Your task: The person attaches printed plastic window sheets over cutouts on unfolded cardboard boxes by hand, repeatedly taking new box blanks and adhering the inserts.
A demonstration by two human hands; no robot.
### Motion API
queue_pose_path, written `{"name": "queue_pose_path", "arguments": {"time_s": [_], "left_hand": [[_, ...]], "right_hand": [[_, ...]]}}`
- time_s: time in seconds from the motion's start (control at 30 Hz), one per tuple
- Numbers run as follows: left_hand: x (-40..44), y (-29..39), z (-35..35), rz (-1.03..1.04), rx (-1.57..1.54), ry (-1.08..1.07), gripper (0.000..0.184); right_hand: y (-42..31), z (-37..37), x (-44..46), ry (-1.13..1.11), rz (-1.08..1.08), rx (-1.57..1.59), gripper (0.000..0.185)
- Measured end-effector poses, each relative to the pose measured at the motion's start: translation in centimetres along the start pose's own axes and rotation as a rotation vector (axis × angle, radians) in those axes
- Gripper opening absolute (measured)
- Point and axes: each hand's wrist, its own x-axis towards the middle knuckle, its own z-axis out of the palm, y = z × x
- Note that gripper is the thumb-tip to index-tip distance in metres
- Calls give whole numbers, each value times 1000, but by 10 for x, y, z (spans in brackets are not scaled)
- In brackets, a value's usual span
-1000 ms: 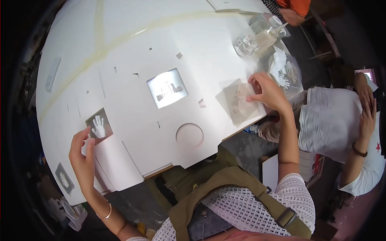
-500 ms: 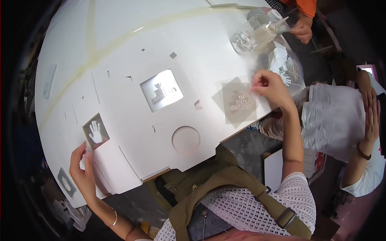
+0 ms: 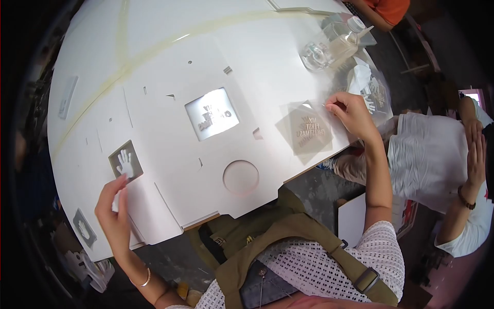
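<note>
Sheet-handling in hand, apparently. Right hand (image 3: 354,117), fingertips narrow, beside overlapping translucent square sheets with lettering (image 3: 311,135) on the table's near edge; grip on anything, cannot tell. Left hand (image 3: 114,212), thumb and fingers parted, by grey square with white handprint (image 3: 125,161). Thin, smooth, flat sheets: separating them calls for light edge pinch.

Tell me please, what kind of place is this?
Probably a small craft or assembly workshop: printed transparent square sheets, a clear plastic bottle with a white cap and a white die-cut cardboard sheet lie on the worktable.
</note>
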Motion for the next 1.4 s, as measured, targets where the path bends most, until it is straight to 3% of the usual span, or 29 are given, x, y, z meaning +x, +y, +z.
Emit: {"name": "queue_pose_path", "arguments": {"time_s": [0.13,0.27,0.4,0.43,0.47,0.63,1.0,1.4], "left_hand": [[17,35,25,150,-69,-185,21],[39,83,70,464,-179,-366,23],[51,114,118,763,-94,-382,29],[53,118,122,871,-62,-390,31],[55,120,119,866,-51,-385,31],[50,102,96,647,-46,-359,30],[7,60,76,431,29,-307,38],[12,39,90,471,29,-250,43]], "right_hand": [[3,5,-2,108,-148,-16,7],[4,18,-8,241,-184,92,7],[23,14,-16,216,-94,265,6],[28,5,-18,183,16,458,7],[31,-3,-17,144,125,654,8],[12,-17,16,214,108,859,10],[-110,76,115,-282,-71,760,11],[-118,104,121,-288,-23,720,11]]}}
